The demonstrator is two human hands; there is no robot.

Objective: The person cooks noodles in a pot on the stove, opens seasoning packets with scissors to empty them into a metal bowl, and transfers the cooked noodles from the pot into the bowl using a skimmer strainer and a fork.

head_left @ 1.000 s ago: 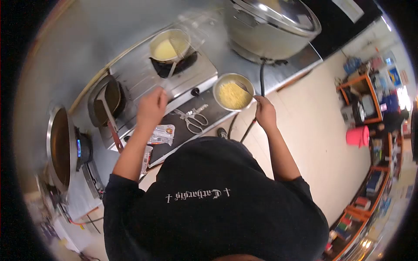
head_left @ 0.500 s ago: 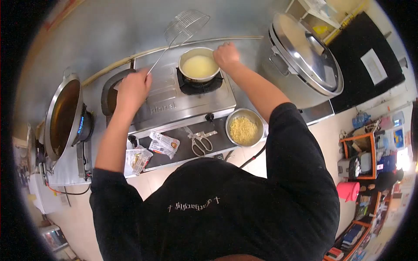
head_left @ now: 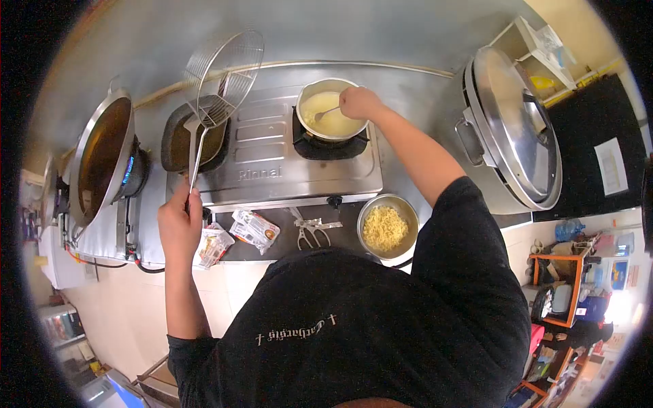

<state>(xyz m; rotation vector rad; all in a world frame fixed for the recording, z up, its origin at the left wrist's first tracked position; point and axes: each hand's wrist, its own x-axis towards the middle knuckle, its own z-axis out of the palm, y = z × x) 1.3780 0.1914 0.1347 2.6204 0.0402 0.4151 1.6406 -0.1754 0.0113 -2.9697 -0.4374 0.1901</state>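
My left hand (head_left: 179, 224) is closed around the handle of a wire strainer (head_left: 224, 78), whose round mesh basket is raised over the back left of the stove. Behind it, a square dark pan (head_left: 173, 160) is partly hidden; a pale flat-headed utensil (head_left: 193, 124) shows beside the strainer handle. With closed fingers, my right hand (head_left: 360, 104) grips a small metal utensil (head_left: 326, 113) with a thin handle. Its head dips into pale yellow liquid in the pot (head_left: 303, 124) on the right burner. Whether it is a fork or a spoon I cannot tell.
A bowl of noodles (head_left: 385, 228) sits in front of the stove (head_left: 265, 173), near scissors (head_left: 313, 234) and torn packets (head_left: 254, 230). A wok of dark liquid (head_left: 103, 163) stands left, a large lidded pot (head_left: 476, 146) right. A person (head_left: 583, 333) is at the far right.
The strainer has moved left and lower, with my left hand drawn back towards me. My right hand has come over the pot, and the small metal utensil now shows in the liquid. The view has shifted.
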